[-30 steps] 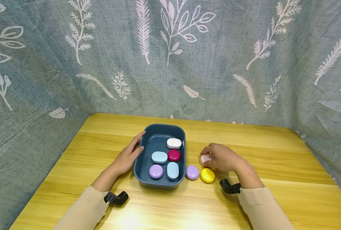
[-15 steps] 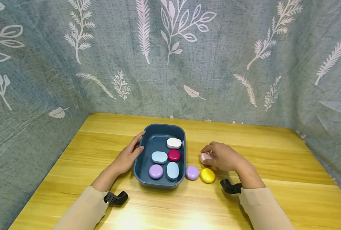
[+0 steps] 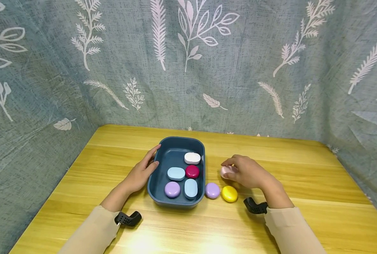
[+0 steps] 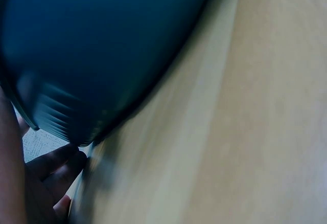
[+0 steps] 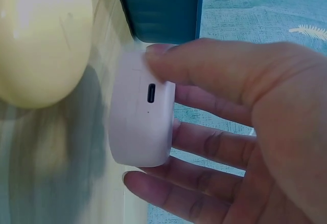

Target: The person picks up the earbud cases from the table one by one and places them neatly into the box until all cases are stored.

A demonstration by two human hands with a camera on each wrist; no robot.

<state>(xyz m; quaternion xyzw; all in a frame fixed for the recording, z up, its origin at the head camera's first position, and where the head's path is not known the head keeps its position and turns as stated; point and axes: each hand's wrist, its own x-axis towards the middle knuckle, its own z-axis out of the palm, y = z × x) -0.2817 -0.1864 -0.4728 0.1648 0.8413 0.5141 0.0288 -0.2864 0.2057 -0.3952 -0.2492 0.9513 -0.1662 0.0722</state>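
Note:
A pale pink earbud charging case (image 5: 140,116) with a small charging port on its end is pinched between the thumb and fingers of my right hand (image 3: 247,173). In the right wrist view it looks slightly above the table. At the left side of a dark blue rectangular bin (image 3: 177,203), my left hand (image 3: 139,175) holds the wall, thumb over the rim and fingers outside. Several smooth cases lie inside: white (image 3: 192,158), crimson (image 3: 192,171), light blue (image 3: 176,174), another light blue (image 3: 191,189) and lilac (image 3: 172,189).
A lilac round case (image 3: 212,190) lies on the wooden table (image 3: 303,176) close to the bin's right wall. Beside it is a yellow round case (image 3: 229,194), just in front of my right hand. A patterned curtain (image 3: 188,98) stands behind the table.
My right hand has moved slightly away from me with the pink earbud case, which has shifted a little farther from the yellow one. The left hand and bin have stayed put.

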